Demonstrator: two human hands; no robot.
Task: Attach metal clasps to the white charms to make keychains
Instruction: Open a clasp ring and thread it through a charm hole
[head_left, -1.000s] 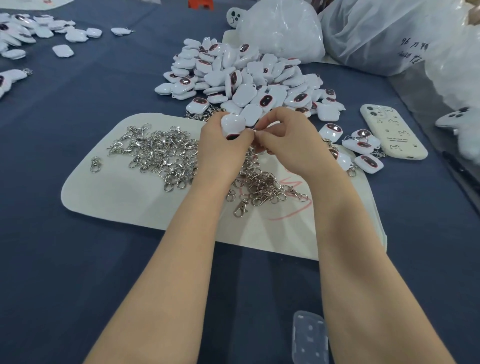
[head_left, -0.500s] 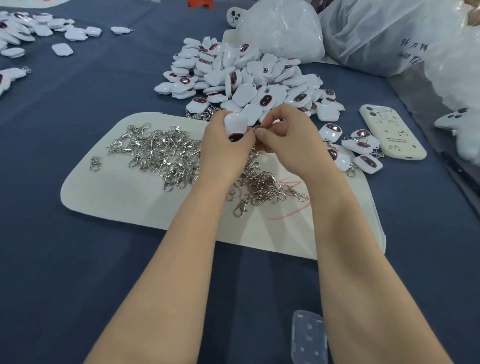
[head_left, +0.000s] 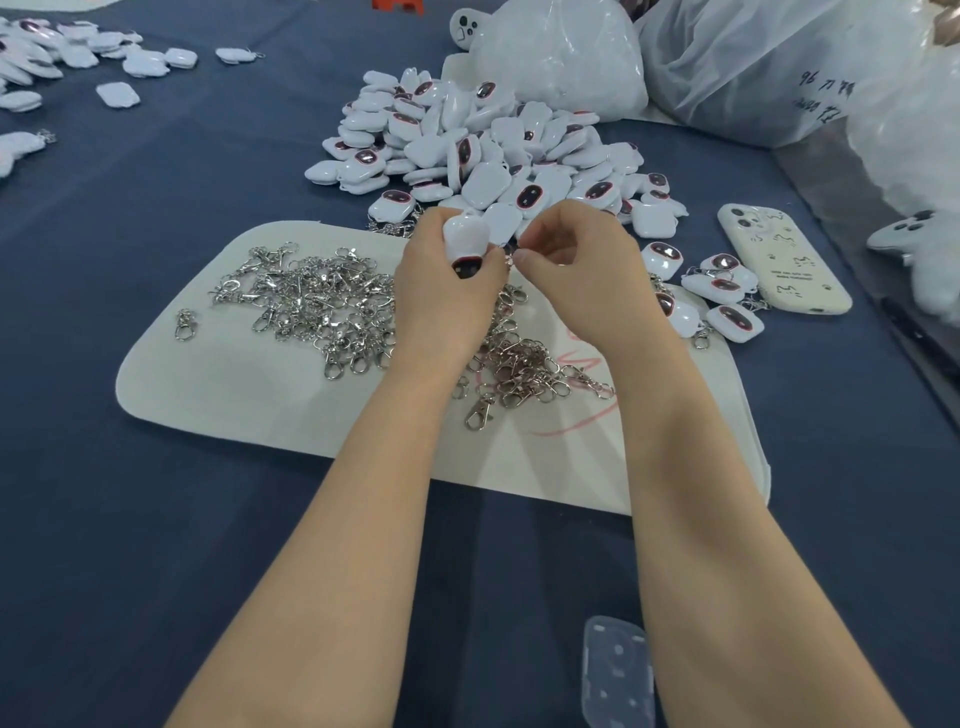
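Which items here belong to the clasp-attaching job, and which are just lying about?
Job: left hand gripping a white charm; right hand pinching a clasp; clasp heap; charm pile.
Lying about: cream phone; plastic bags; clear case.

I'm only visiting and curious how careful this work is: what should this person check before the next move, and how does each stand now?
1. Charm held: left hand grips the white charm: ok.
2. Clasp held: right hand pinches the clasp beside the charm: ok.
3. Clasp hooked into the charm: small, partly hidden by fingers: cannot tell.
4. Spare clasps within reach on the white mat: ok.
5. Charm pile behind the hands: ok.
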